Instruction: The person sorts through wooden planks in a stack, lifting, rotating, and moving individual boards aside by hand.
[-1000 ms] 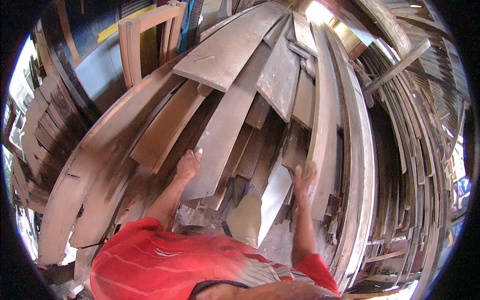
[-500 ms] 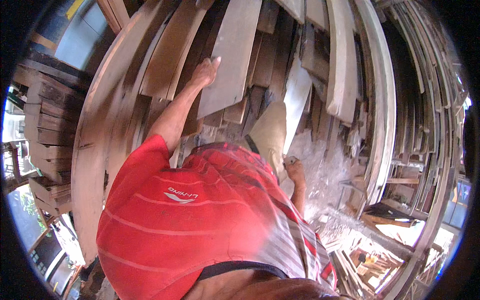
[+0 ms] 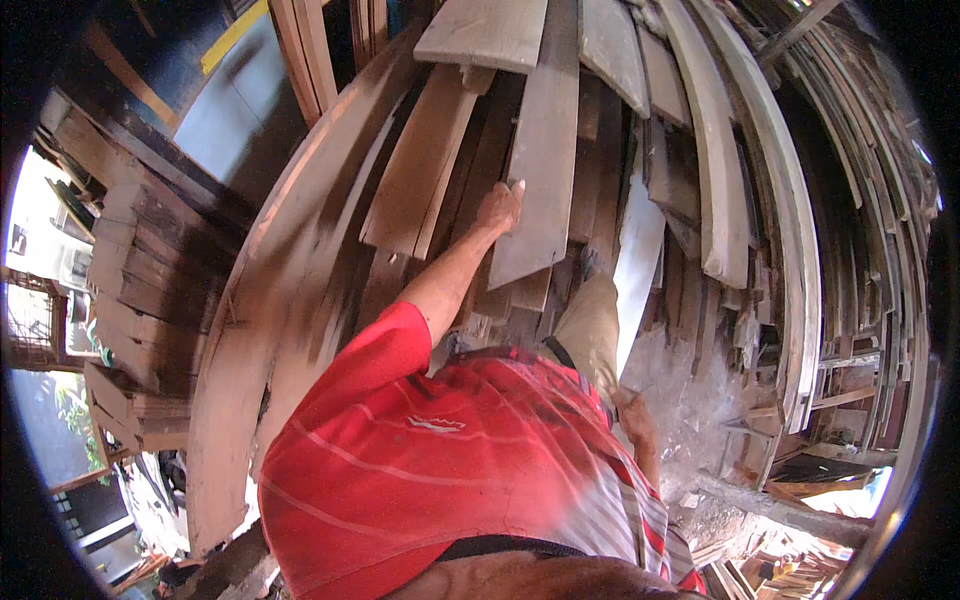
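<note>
My left hand grips the left edge of a long pale wooden plank, with the thumb on the plank's upper face and the other fingers hidden at its edge. The plank lies lengthwise away from me, its slanted near end over other boards. A browner board is just left of the hand. My right hand is low beside my khaki trouser leg; its fingers are partly hidden and too blurred to read.
Stacked boards fan out ahead, and a wide plank lies across the far end. Long curved-looking timbers run along the right. A pile of short thick wood pieces stands at the left. Wood scraps lie at the lower right.
My view has swung, so the boards appear farther right and lower, and more of the far end shows. My left hand keeps its hold on the plank; my right stays by my leg.
</note>
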